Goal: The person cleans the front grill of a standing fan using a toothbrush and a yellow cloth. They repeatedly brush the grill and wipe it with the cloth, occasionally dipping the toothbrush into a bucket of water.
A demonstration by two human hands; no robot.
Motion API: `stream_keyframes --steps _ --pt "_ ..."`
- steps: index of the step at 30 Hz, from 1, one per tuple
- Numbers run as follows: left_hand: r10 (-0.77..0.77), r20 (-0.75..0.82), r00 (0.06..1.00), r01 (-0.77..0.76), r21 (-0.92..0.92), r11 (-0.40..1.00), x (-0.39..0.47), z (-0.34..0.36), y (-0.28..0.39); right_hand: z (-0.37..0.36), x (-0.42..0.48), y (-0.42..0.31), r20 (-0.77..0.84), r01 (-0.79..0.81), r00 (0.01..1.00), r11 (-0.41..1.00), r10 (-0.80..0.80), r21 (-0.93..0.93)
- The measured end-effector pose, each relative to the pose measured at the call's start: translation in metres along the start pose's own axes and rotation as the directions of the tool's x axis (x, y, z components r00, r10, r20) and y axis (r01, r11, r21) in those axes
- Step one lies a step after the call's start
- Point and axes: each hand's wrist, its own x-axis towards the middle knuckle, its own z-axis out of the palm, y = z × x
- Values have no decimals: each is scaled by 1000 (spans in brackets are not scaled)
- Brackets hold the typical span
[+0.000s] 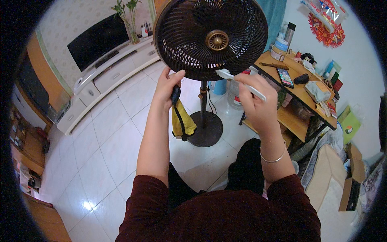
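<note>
A black pedestal fan (193, 48) with a bronze-coloured hub (217, 40) stands before me on a round base (205, 133). With my left hand (168, 86) I grip a yellow cloth with dark edging (183, 119), which hangs down. The thumb and fingers of that hand also touch the lower left rim of the fan. My right hand (257, 96) holds a small white brush (239, 81) by its handle. Its bristle end meets the lower front grille of the fan; the exact contact is hard to see.
Right of the fan stands a wooden desk (302, 99) with a phone (285, 77), a jar (279, 50) and clutter. Behind the fan are a large clear plastic bottle (234, 95) and a blue container (218, 86). A low white TV cabinet (115, 72) lines the left wall.
</note>
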Motion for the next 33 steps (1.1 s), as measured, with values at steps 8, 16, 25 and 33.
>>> stream_keyframes --steps 8,16,25,33 --pt "13 7 1000 -13 0 1000 1 0 0 4 12 8 130 -24 991 991 42 -132" --pt "-4 3 1000 4 -4 1000 0 0 0 -8 14 0 131 -65 989 997 69 -33" --pt "-5 -10 1000 5 45 999 -1 0 3 2 9 6 155 -15 988 996 28 -85" --pt "-11 -8 1000 11 27 1000 -1 2 2 5 9 5 101 24 995 1000 -23 -6"
